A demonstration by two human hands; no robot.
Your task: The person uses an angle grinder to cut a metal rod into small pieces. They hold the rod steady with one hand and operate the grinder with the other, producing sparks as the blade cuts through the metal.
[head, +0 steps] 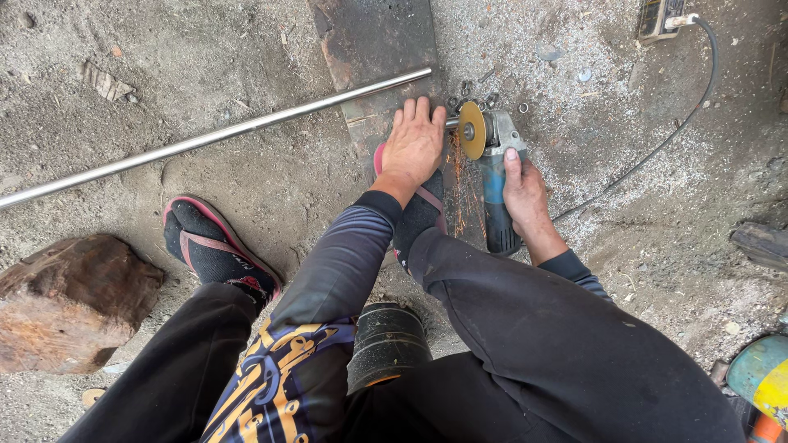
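Note:
My left hand [414,141] presses down on a thin metal rod whose short end [452,122] pokes out toward the cutting disc. My right hand [524,189] grips the blue body of an angle grinder [495,184]. Its yellow disc [472,130] meets the rod end, and orange sparks [456,184] fly back toward my right foot [420,209]. The rod lies on a dark flat board [373,41]. Most of the rod under my left hand is hidden.
A long shiny steel pipe [205,139] lies diagonally across the dirt floor at left. The grinder's black cable [657,148] runs to a socket box [661,16] at top right. A brown rock [70,299] sits at left; small cut pieces [484,98] lie near the disc.

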